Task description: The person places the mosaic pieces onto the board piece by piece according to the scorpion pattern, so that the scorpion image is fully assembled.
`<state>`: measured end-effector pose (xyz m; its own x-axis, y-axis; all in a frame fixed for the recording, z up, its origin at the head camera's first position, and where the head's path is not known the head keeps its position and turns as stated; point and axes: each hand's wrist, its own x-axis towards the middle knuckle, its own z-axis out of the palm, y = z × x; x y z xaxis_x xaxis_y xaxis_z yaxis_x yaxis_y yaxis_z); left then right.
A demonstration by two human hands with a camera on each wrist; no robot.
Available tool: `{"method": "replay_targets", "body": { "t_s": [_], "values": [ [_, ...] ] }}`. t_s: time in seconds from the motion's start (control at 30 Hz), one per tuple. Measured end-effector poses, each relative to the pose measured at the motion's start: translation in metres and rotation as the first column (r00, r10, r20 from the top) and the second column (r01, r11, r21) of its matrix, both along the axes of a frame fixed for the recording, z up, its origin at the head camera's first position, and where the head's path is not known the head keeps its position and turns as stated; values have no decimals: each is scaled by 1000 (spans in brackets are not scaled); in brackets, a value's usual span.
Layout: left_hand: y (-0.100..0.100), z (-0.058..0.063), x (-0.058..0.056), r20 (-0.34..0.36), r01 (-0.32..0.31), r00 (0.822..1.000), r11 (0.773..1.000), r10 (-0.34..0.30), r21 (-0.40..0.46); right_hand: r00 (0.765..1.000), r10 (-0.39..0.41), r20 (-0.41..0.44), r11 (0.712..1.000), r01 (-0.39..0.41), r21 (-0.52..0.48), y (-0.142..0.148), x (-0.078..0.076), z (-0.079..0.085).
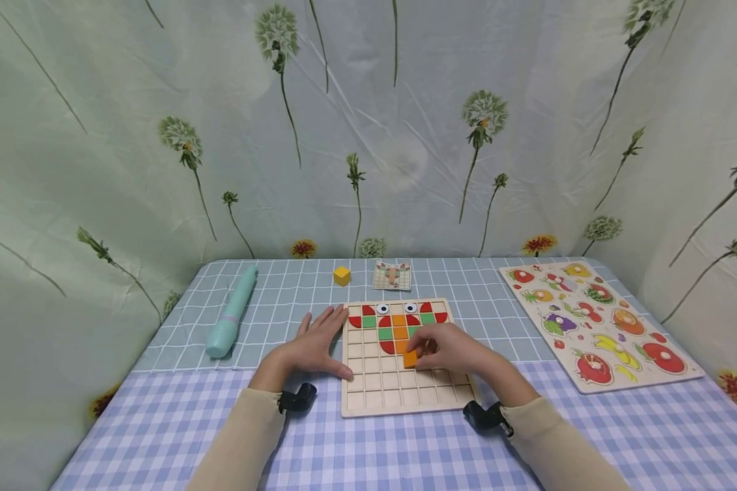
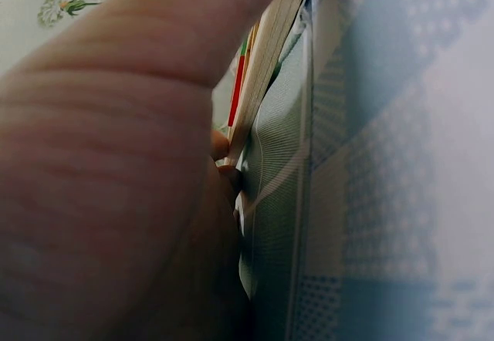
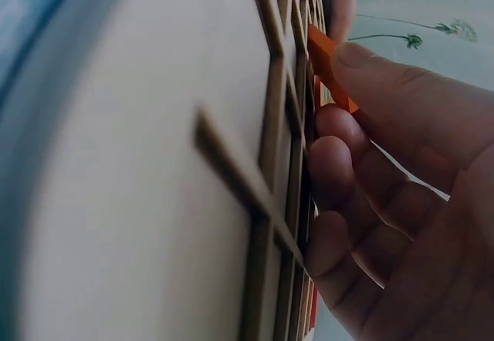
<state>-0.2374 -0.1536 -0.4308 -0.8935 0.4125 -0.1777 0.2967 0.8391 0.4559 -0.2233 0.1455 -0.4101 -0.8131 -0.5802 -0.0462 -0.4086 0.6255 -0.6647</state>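
A wooden grid board [image 1: 374,402] lies flat on the cloth, its upper cells filled with red, green and orange tiles and two eye tiles. My right hand [image 1: 451,349] pinches an orange square tile [image 1: 410,359] between thumb and fingers, just below the column of orange tiles [image 1: 400,333]. In the right wrist view that orange tile [image 3: 330,65] is tilted against the grid bars, with the other fingertips close to the board. My left hand [image 1: 313,349] rests with straight, spread fingers along the board's left edge, thumb over its rim.
Behind the board are a yellow cube [image 1: 342,275] and a small pattern card [image 1: 392,275]. A turquoise bottle-shaped object [image 1: 232,315] lies at the left. A fruit puzzle board [image 1: 596,327] lies at the right. A flowered curtain [image 1: 399,136] hangs behind the table.
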Motion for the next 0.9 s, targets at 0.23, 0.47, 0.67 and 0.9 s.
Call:
{"method": "replay_targets", "body": {
  "t_s": [0.23, 0.47, 0.67, 0.9],
  "values": [
    [0, -1, 0, 0, 6, 1000, 1000, -6, 3, 999, -14, -31, 1000, 15, 21, -5, 2, -3],
    [0, 0, -1, -4, 11, 1000, 1000, -11, -1, 1000, -6, -22, 1000, 6, 4, -8, 3, -5],
    [0, 0, -1, -7, 19, 1000, 1000, -19, -4, 1000, 10, -3, 1000, -10, -6, -8, 4, -5],
    [-1, -2, -2, -9, 14, 1000, 1000, -14, -7, 999, 39, -9, 999, -39, -5, -6, 4, -3]
  ]
}}
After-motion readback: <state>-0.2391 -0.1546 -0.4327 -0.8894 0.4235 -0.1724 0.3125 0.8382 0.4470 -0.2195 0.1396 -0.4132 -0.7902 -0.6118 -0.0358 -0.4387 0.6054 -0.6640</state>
